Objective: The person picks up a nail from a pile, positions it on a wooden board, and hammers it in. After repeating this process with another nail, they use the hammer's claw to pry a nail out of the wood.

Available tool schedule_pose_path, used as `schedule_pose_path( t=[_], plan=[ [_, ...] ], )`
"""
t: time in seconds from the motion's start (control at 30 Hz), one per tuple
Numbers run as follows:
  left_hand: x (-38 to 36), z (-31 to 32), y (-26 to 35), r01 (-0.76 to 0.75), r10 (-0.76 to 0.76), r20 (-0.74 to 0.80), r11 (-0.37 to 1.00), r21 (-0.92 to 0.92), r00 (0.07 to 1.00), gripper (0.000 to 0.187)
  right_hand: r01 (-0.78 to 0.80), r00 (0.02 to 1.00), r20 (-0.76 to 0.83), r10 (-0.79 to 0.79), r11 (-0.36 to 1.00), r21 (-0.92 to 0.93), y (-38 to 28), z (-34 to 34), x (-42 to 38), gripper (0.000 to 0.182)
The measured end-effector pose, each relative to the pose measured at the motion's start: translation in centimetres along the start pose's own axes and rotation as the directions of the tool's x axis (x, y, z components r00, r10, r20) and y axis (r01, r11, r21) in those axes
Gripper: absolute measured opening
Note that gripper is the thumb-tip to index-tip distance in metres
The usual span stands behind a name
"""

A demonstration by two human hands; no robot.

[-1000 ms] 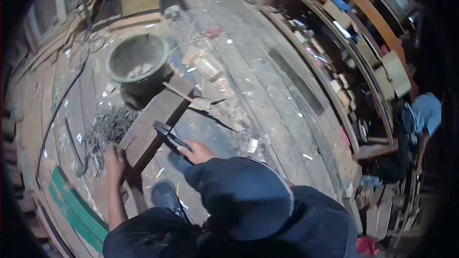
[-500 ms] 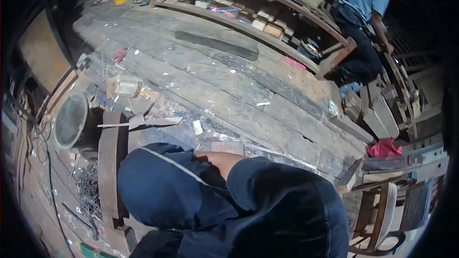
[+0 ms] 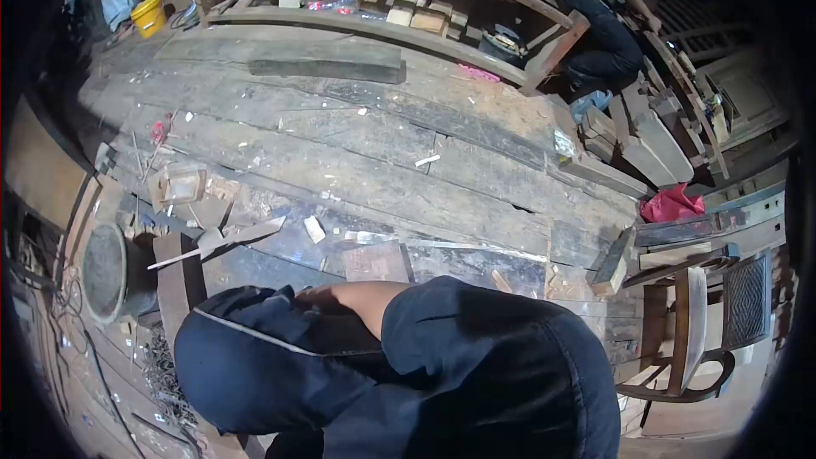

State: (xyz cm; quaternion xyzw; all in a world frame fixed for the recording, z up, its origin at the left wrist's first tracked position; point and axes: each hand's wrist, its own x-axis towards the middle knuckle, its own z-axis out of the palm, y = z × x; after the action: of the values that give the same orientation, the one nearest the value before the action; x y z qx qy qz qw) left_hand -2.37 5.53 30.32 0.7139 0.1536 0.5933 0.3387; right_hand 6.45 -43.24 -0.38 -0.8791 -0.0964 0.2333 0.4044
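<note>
Neither my left hand nor my right hand can be made out. A bare forearm [image 3: 361,299] comes out of a dark short sleeve [image 3: 450,314] and passes behind dark cloth with a pale stripe [image 3: 246,365]; whatever its hand touches is hidden. Just beyond the forearm lies a flat reddish wooden block [image 3: 376,261]. To the left, a thick brown beam [image 3: 172,276] has a thin pointed wooden piece [image 3: 217,242] lying across its far end. A dark heap of thin scraps [image 3: 166,378], perhaps nails, sits beside the beam.
A round bucket [image 3: 106,272] stands at left. Wood scraps litter the plank floor [image 3: 340,144]. A long timber [image 3: 327,68] lies before a low shelf [image 3: 382,30]. Another person [image 3: 595,17] works at the upper right. A wooden chair [image 3: 684,331] and red bag [image 3: 671,202] are at right.
My view has shifted, so the floor, shelf and other person appear farther left and mostly higher. The striped dark cloth and forearm sit slightly lower and farther left.
</note>
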Motion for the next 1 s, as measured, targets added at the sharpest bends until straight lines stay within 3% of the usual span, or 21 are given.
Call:
schedule_pose_path(
  t=[0.07, 0.1, 0.17, 0.2, 0.33, 0.37, 0.43, 0.47, 0.53, 0.6, 0.63, 0.7, 0.77, 0.83, 0.9, 0.93, 1.0],
  plan=[
    [0.5, -2.7, -16.3, -0.134, 0.082, 0.213, 0.961, 0.243, 0.974, 0.049, -0.002, 1.0, 0.006, 0.002, 1.0, 0.002, -0.1, 0.0, 0.0, 0.045],
    [0.0, -3.0, -18.2, -0.304, 0.149, 0.389, 0.875, 0.376, 0.909, 0.048, -0.004, 1.0, 0.01, 0.004, 1.0, 0.003, 0.0, -0.1, -0.1, 0.046],
    [-3.3, 4.1, -1.4, -0.063, -0.017, 0.241, 0.946, 0.317, 0.97, 0.049, -0.003, 1.0, 0.017, 0.003, 1.0, -0.002, 0.3, -0.1, 0.0, 0.046],
    [-3.1, 6.2, 2.8, -0.024, -0.024, 0.186, 0.968, 0.249, 0.982, 0.046, -0.003, 1.0, 0.021, 0.003, 1.0, -0.001, 0.4, -0.2, 0.0, 0.046],
    [2.1, 10.3, 15.3, -0.112, 0.123, 0.181, 0.991, -0.067, 0.976, 0.034, 0.018, 0.997, 0.072, -0.017, 1.0, -0.011, 0.4, 0.4, 0.4, 0.047],
    [2.4, 11.4, 21.2, -0.198, 0.151, 0.269, 0.968, 0.156, 0.951, 0.033, 0.026, 0.996, 0.089, -0.024, 1.0, -0.018, 0.6, 0.6, 0.2, 0.047],
    [7.1, 11.7, 20.8, -0.44, 0.338, 0.448, 0.886, 0.145, 0.828, 0.035, 0.033, 0.991, 0.132, -0.027, 0.999, -0.042, 0.8, 0.5, 0.0, 0.047],
    [8.5, 11.8, 21.6, -0.519, 0.303, 0.575, 0.816, 0.255, 0.76, 0.039, 0.041, 0.987, 0.154, -0.032, 0.998, -0.054, 0.8, 0.2, -0.1, 0.047],
    [14.4, 12.8, 12.8, -0.664, 0.423, 0.675, 0.736, 0.134, 0.605, 0.036, 0.061, 0.978, 0.203, -0.043, 0.995, -0.084, 0.8, -0.7, 0.0, 0.048],
    [9.3, 13.1, 15.9, -0.61, 0.218, 0.756, 0.74, 0.284, 0.617, 0.033, 0.077, 0.971, 0.235, -0.047, 0.99, -0.122, 1.0, -2.0, 0.8, 0.048],
    [8.1, 13.0, 15.5, -0.611, 0.179, 0.821, 0.755, 0.238, 0.542, 0.032, 0.09, 0.965, 0.256, -0.052, 0.986, -0.142, 0.7, -1.9, 1.6, 0.048],
    [6.5, 12.1, 13.2, -0.603, 0.184, 0.838, 0.772, 0.2, 0.514, 0.026, 0.113, 0.955, 0.29, -0.057, 0.977, -0.18, -0.2, -1.4, 3.4, 0.049],
    [5.2, 11.5, 10.9, -0.55, 0.068, 0.834, 0.78, 0.298, 0.547, 0.023, 0.145, 0.943, 0.326, -0.068, 0.966, -0.216, -0.9, 0.3, 5.4, 0.049],
    [3.5, 10.6, 10.5, -0.451, 0.072, 0.823, 0.862, 0.233, 0.564, 0.023, 0.175, 0.93, 0.359, -0.077, 0.953, -0.247, -0.3, 2.3, 7.4, 0.049],
    [2.8, 9.6, 8.4, -0.377, 0.0, 0.802, 0.883, 0.28, 0.597, 0.024, 0.205, 0.916, 0.392, -0.084, 0.939, -0.277, 0.1, 4.9, 9.9, 0.05],
    [2.6, 9.1, 8.1, -0.387, -0.052, 0.798, 0.854, 0.348, 0.601, 0.026, 0.217, 0.912, 0.401, -0.089, 0.933, -0.287, 0.3, 6.1, 11.0, 0.05],
    [2.5, 8.5, 6.4, -0.364, -0.053, 0.813, 0.876, 0.316, 0.58, 0.038, 0.234, 0.905, 0.414, -0.094, 0.924, -0.301, 0.6, 7.5, 12.6, 0.05]
  ],
)
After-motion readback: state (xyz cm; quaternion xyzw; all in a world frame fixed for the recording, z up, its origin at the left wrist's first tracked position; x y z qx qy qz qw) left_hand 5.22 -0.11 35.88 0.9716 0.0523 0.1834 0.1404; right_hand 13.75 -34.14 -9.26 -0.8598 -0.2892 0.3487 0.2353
